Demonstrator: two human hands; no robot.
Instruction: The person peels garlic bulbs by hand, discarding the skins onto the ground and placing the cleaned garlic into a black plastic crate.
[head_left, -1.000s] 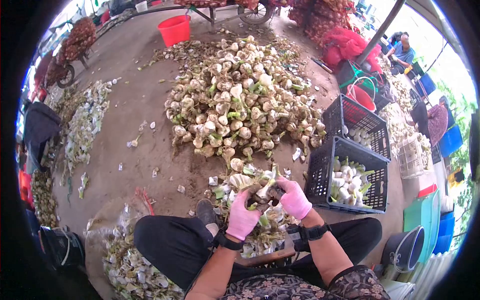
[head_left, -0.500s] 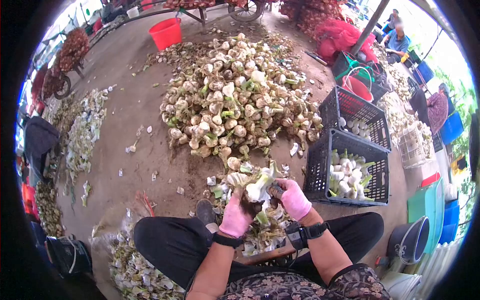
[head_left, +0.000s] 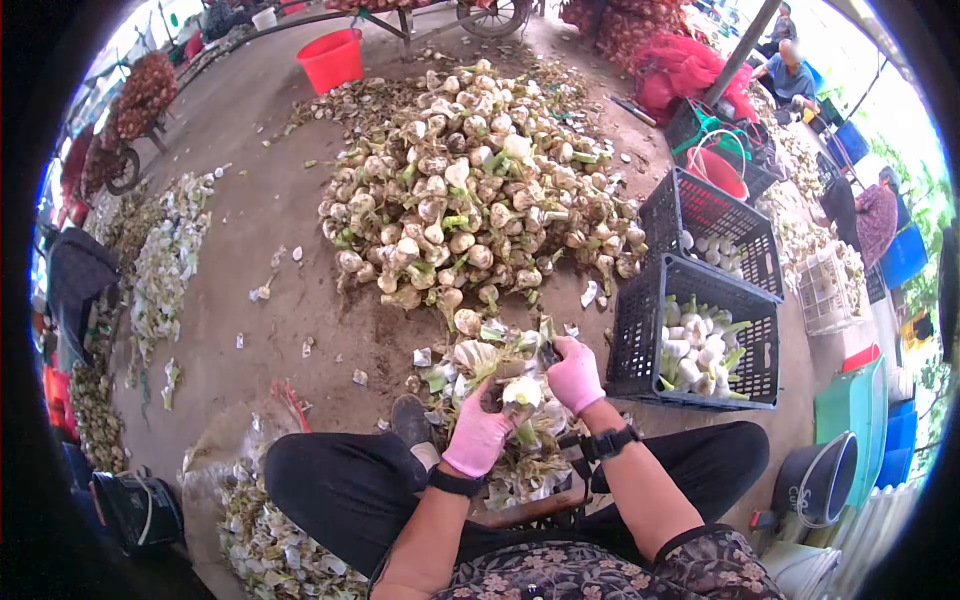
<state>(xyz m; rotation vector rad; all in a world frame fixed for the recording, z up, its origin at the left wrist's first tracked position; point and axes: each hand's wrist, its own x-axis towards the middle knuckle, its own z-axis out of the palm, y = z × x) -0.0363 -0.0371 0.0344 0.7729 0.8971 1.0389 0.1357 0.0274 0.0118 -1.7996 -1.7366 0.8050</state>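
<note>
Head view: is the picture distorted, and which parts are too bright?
Head view: fisheye bowing with black corners; head view, right edge: foliage partly washed out by glare; head view, middle: garlic pile readable, garlic bulb by the left hand bright white.

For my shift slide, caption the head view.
Gloved left hand holds a garlic bulb before a heap of garlic.
</note>
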